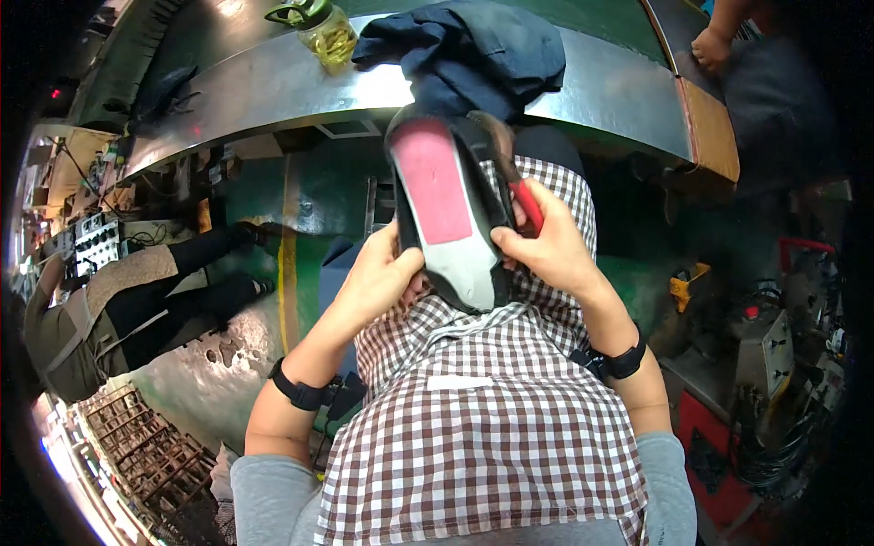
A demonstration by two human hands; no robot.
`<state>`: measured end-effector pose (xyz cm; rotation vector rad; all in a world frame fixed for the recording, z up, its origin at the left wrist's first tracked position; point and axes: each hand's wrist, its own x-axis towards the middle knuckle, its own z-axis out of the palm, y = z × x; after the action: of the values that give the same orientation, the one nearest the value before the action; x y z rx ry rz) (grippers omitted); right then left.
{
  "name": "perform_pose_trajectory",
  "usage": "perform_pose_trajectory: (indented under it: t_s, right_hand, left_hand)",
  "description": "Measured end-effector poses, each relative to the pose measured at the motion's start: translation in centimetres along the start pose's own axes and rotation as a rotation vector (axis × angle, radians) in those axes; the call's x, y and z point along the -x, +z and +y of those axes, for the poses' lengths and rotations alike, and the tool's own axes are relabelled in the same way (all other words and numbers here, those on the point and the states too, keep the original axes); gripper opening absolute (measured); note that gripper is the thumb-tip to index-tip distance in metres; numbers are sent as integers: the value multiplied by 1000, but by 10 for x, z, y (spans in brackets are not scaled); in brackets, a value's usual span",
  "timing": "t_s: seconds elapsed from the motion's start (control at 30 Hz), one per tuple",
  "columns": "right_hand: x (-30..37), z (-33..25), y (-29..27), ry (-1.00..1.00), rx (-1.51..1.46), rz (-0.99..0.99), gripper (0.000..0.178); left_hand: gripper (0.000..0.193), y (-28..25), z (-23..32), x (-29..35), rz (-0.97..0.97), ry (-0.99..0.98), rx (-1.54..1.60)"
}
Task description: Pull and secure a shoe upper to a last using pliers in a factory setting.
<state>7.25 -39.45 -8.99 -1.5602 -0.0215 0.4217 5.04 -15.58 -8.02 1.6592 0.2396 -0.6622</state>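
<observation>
A black shoe upper [402, 202], stretched over a form, lies bottom up in front of my body. On its underside are a pink panel [432, 182] and a pale grey-white end [471, 273] that tapers toward me. My left hand [381, 273] is closed on its left edge, thumb on the rim. My right hand [553, 238] grips the right edge with the thumb and also holds a red-handled tool [528, 206]. The tool's curved metal head [496, 136] rests beside the shoe's far end; its exact kind is unclear.
Across the front runs a metal bench [610, 109] with a dark blue cloth [469, 50] and a green-lidded bottle [328, 38]. A cardboard piece [712, 136] covers its right end. Another person [118, 309] is at left; a co-worker's hand [712, 47] shows at upper right. Machinery [765, 355] stands right.
</observation>
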Motion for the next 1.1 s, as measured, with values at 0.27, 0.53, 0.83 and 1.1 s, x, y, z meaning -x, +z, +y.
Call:
perform_pose_trajectory:
  t_s: [0.27,0.53,0.83,1.1]
  right_hand:
    - [-3,21,-1,-13,398,98,32]
    - [9,30,-26,52,123,64,25]
    - [4,-48,-117,-58,87,329,24]
    - [-31,-85,-309,-59,703,861,25]
  left_hand:
    - [34,29,-31,-12,6,-151,-98]
    - [59,36,-38,-24,-110,-84,64]
    - [65,24,32,-31,-97,290,165]
    - [61,-38,15,-66,212,320,86]
